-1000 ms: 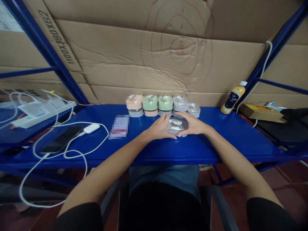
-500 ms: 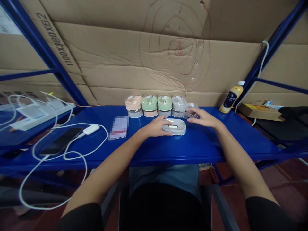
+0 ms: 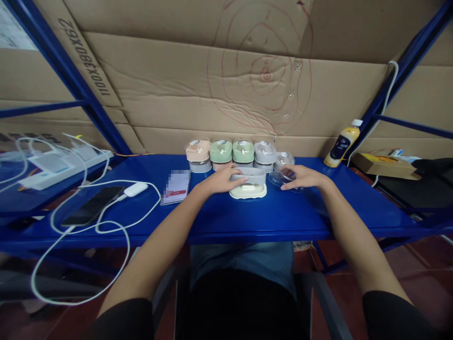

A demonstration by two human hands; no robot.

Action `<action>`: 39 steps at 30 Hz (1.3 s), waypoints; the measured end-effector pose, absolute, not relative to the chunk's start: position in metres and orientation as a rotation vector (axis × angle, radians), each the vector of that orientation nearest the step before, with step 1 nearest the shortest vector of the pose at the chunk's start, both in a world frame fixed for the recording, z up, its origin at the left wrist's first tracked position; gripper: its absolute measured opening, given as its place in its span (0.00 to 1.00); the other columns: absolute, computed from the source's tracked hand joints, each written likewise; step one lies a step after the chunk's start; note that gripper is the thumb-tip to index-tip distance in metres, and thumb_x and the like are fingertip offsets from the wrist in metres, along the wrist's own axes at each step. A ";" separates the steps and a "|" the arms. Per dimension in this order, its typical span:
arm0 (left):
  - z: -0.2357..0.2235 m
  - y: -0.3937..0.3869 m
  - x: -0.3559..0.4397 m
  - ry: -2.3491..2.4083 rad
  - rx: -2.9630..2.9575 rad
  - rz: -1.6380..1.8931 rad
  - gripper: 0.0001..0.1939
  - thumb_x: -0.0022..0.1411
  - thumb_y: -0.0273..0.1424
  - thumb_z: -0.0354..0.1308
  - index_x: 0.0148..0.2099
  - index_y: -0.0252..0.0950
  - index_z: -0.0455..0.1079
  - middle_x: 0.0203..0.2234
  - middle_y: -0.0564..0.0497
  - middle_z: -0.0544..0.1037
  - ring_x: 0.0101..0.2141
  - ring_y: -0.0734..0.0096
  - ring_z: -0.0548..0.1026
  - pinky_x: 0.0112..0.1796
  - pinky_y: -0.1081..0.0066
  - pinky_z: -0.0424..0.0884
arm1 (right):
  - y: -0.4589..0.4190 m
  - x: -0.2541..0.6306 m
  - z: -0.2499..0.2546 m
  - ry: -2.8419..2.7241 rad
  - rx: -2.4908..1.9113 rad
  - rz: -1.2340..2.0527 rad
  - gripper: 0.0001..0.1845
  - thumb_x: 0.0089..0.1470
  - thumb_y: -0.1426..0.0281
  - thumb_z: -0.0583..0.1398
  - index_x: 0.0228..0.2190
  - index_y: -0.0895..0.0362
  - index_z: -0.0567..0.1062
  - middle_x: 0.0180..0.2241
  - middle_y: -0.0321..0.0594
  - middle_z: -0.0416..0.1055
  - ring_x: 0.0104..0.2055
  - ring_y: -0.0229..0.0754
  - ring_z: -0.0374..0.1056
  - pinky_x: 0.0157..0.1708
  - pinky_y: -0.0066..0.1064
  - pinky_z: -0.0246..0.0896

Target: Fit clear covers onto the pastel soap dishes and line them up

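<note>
My left hand [image 3: 225,180] grips a grey oval shell [image 3: 257,176], which is tilted up at the back of a cream oval base [image 3: 249,192] on the table. Whether shell and base still touch I cannot tell. To the right, my right hand [image 3: 300,177] has its fingers curled on the edge of a clear plastic cover [image 3: 279,180], low over the table. Behind my hands stand similar oval boxes with clear covers: a peach box [image 3: 198,150], green boxes [image 3: 221,151] and grey boxes [image 3: 265,152], mostly stacked in twos.
On the blue table [image 3: 226,222] lie a phone with a lit screen [image 3: 176,187] and a dark phone [image 3: 92,205] with a looping white cable [image 3: 112,231]. A juice bottle [image 3: 342,144] stands at the back right, near a cardboard tray [image 3: 387,166]. A power strip [image 3: 63,171] is at left.
My right hand took the clear cover off the grey box and moved it right, lowering it toward the table. My left hand has tipped the grey shell up, exposing the cream base.
</note>
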State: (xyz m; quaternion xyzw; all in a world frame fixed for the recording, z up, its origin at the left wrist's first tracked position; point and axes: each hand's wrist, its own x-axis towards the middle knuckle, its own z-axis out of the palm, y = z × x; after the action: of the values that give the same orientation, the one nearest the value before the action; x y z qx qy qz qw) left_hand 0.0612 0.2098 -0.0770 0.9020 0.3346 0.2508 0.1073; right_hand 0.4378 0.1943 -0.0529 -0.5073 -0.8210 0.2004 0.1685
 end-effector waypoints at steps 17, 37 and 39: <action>-0.066 0.217 0.038 1.212 2.642 0.652 0.25 0.67 0.56 0.57 0.43 0.41 0.81 0.43 0.39 0.83 0.51 0.44 0.81 0.55 0.48 0.77 | 0.202 0.434 -0.063 -2.439 -1.367 0.415 0.43 0.36 0.50 0.80 0.54 0.51 0.83 0.50 0.46 0.84 0.49 0.60 0.81 0.53 0.54 0.78; -0.065 0.174 0.082 0.930 2.670 0.481 0.40 0.53 0.47 0.74 0.65 0.40 0.70 0.59 0.40 0.77 0.57 0.42 0.79 0.56 0.53 0.77 | 0.191 0.424 -0.056 -2.122 -1.211 0.314 0.47 0.41 0.46 0.78 0.59 0.53 0.79 0.54 0.52 0.81 0.56 0.64 0.78 0.59 0.60 0.75; -0.064 0.171 0.085 0.940 2.650 0.444 0.42 0.54 0.47 0.74 0.67 0.39 0.68 0.61 0.39 0.75 0.60 0.40 0.77 0.58 0.51 0.76 | 0.192 0.424 -0.057 -2.119 -1.198 0.318 0.48 0.41 0.45 0.78 0.59 0.53 0.79 0.54 0.52 0.81 0.55 0.64 0.78 0.58 0.60 0.75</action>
State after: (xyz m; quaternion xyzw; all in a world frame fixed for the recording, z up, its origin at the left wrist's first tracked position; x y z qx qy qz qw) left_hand 0.0848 0.1713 -0.0645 0.9209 0.3266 0.1542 0.1470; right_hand 0.4241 0.1916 -0.0565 -0.4597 -0.8127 0.1222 0.3367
